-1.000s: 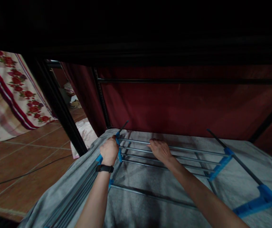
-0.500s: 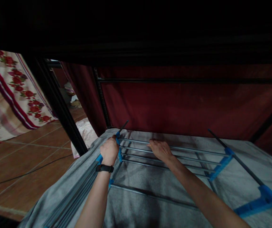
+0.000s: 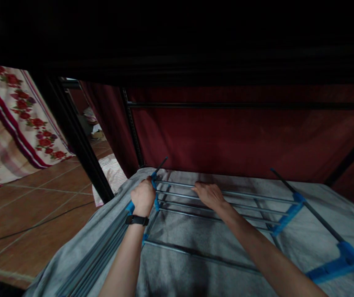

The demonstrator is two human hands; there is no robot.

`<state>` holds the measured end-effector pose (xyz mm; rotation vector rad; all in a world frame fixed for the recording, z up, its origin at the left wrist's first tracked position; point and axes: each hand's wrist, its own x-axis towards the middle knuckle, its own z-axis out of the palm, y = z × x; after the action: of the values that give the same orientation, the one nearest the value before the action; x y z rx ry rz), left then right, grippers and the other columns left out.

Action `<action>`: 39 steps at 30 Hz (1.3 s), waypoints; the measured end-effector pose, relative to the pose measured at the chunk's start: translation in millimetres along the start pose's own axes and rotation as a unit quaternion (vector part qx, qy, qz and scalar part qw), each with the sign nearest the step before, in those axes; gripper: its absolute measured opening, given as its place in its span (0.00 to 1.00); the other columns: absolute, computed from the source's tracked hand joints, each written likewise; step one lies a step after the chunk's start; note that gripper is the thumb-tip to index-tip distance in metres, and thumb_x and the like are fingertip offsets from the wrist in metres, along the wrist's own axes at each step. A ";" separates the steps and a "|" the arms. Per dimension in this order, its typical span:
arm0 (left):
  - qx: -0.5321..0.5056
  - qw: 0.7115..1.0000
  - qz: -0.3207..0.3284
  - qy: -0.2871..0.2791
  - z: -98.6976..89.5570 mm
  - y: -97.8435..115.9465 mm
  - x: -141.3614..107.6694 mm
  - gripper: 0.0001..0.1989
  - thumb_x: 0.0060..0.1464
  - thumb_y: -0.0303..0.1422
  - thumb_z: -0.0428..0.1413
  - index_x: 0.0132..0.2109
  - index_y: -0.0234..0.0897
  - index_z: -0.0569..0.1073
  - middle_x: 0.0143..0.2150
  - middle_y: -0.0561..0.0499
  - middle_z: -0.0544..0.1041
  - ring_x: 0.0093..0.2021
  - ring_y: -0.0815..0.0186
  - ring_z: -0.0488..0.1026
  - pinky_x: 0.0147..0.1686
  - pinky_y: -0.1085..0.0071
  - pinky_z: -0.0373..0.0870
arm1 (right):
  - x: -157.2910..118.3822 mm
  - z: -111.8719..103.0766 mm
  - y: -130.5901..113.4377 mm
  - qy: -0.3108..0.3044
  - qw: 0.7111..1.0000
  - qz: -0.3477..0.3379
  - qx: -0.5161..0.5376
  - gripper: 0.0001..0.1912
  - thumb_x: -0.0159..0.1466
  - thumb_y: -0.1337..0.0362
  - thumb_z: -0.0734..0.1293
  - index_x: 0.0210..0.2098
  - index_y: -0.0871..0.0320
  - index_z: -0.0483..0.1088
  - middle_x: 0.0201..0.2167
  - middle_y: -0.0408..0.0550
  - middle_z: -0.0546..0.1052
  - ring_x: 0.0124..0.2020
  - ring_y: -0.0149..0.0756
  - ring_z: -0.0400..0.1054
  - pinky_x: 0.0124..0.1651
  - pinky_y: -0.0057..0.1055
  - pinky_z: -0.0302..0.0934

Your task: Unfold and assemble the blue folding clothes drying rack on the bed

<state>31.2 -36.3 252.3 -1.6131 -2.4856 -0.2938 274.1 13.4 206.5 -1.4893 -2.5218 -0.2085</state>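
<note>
A metal rack [image 3: 170, 248] with grey tubes and blue plastic joints lies on a grey bedspread [image 3: 177, 276]. My left hand [image 3: 142, 197], with a black band on the wrist, is closed round the rack's left side by a blue joint [image 3: 156, 202]. Near the middle of the rack, my right hand [image 3: 208, 195] has its fingers curled over the farthest crossbar. A bundle of parallel tubes [image 3: 98, 251] slants down to the lower left, below my left hand. Another blue joint [image 3: 337, 262] shows at the lower right.
A black bed frame post [image 3: 80, 140] stands at the left, and a dark beam spans the top. Dark red cloth [image 3: 226, 140] hangs behind the bed. On the left are a floral cloth [image 3: 28, 111], brown floor tiles [image 3: 41, 210] and a thin black cable [image 3: 41, 223].
</note>
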 end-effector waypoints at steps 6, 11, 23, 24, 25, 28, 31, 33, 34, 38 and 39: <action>0.009 1.000 0.004 0.022 3.1 -1.4 0.5 0.22 0.69 0.30 0.38 0.53 0.25 0.75 0.44 0.30 0.81 0.47 0.47 0.81 0.40 0.61 0.71 | 0.1 1.4 -0.9 0.005 1.000 0.004 -0.004 0.23 0.77 0.52 0.50 0.48 0.54 0.73 0.45 0.51 0.83 0.46 0.42 0.78 0.42 0.31 0.65; -0.010 1.000 0.014 0.008 -0.9 -2.4 -0.5 0.21 0.68 0.30 0.42 0.57 0.27 0.74 0.45 0.31 0.81 0.48 0.46 0.81 0.40 0.61 0.71 | -2.6 4.8 -1.3 0.023 1.000 0.007 0.004 0.22 0.76 0.50 0.52 0.53 0.54 0.70 0.48 0.51 0.82 0.47 0.41 0.78 0.43 0.32 0.65; -0.006 1.000 0.009 0.029 7.8 -2.4 1.4 0.26 0.70 0.31 0.35 0.53 0.25 0.75 0.43 0.30 0.81 0.46 0.46 0.81 0.40 0.59 0.71 | -1.6 2.4 1.0 0.025 1.000 -0.019 0.002 0.19 0.76 0.54 0.53 0.50 0.53 0.72 0.47 0.50 0.82 0.47 0.39 0.78 0.41 0.29 0.64; -0.007 1.000 0.009 0.027 6.8 -2.0 1.0 0.26 0.70 0.31 0.35 0.53 0.25 0.76 0.43 0.30 0.81 0.46 0.46 0.81 0.40 0.59 0.71 | -1.5 3.1 1.2 0.025 0.999 -0.021 0.004 0.19 0.76 0.54 0.54 0.49 0.53 0.73 0.47 0.50 0.82 0.47 0.39 0.78 0.41 0.29 0.64; -0.008 1.000 0.009 0.025 5.6 -1.7 0.7 0.25 0.70 0.32 0.35 0.53 0.25 0.76 0.43 0.30 0.81 0.46 0.46 0.81 0.40 0.60 0.71 | -1.5 3.8 1.5 0.026 0.999 -0.023 0.006 0.18 0.76 0.55 0.54 0.49 0.54 0.73 0.46 0.51 0.82 0.47 0.38 0.77 0.42 0.28 0.64; -0.011 1.000 0.011 0.019 4.6 -1.8 0.6 0.23 0.70 0.31 0.38 0.55 0.26 0.75 0.43 0.32 0.81 0.46 0.49 0.81 0.40 0.62 0.71 | -0.8 5.2 2.1 0.033 0.999 -0.025 0.007 0.18 0.76 0.54 0.54 0.48 0.54 0.73 0.46 0.51 0.82 0.48 0.38 0.77 0.43 0.28 0.64; -0.010 1.000 0.013 0.027 9.7 -3.7 2.8 0.23 0.69 0.29 0.38 0.55 0.27 0.75 0.43 0.32 0.81 0.45 0.49 0.81 0.39 0.62 0.70 | 0.3 5.9 2.3 0.028 0.999 -0.031 0.005 0.19 0.76 0.54 0.54 0.49 0.54 0.73 0.47 0.51 0.82 0.48 0.38 0.77 0.42 0.29 0.64; -0.006 0.999 0.012 0.040 14.4 -4.9 4.6 0.24 0.69 0.29 0.36 0.53 0.27 0.76 0.42 0.30 0.81 0.44 0.48 0.81 0.38 0.62 0.70 | 0.8 6.7 2.1 0.027 0.999 -0.036 0.004 0.19 0.76 0.54 0.54 0.49 0.54 0.73 0.47 0.51 0.82 0.48 0.38 0.77 0.42 0.29 0.64; -0.003 0.999 0.011 0.047 16.3 -5.2 5.1 0.25 0.70 0.30 0.35 0.52 0.26 0.76 0.42 0.29 0.81 0.44 0.48 0.81 0.38 0.61 0.70 | 0.9 7.2 1.9 0.030 0.999 -0.035 0.004 0.19 0.76 0.54 0.54 0.49 0.54 0.73 0.47 0.50 0.82 0.48 0.38 0.77 0.42 0.29 0.64; 0.005 0.999 0.021 0.041 15.6 -4.1 2.9 0.25 0.70 0.31 0.35 0.52 0.25 0.76 0.43 0.29 0.81 0.46 0.46 0.81 0.40 0.60 0.71 | 0.2 7.6 0.1 0.050 0.998 -0.023 0.002 0.22 0.77 0.53 0.52 0.49 0.55 0.73 0.46 0.51 0.82 0.47 0.39 0.77 0.43 0.30 0.64; 0.009 0.999 0.024 0.034 14.0 -3.6 1.5 0.25 0.70 0.31 0.36 0.52 0.24 0.76 0.43 0.29 0.81 0.46 0.46 0.81 0.40 0.59 0.71 | -0.2 7.0 -0.7 0.053 0.998 -0.021 0.003 0.22 0.77 0.53 0.51 0.49 0.55 0.73 0.46 0.51 0.82 0.47 0.38 0.77 0.44 0.30 0.64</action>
<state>26.8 -32.9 238.8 -1.6248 -2.3889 -0.3143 272.9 14.4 199.7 -1.3871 -2.4691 -0.2773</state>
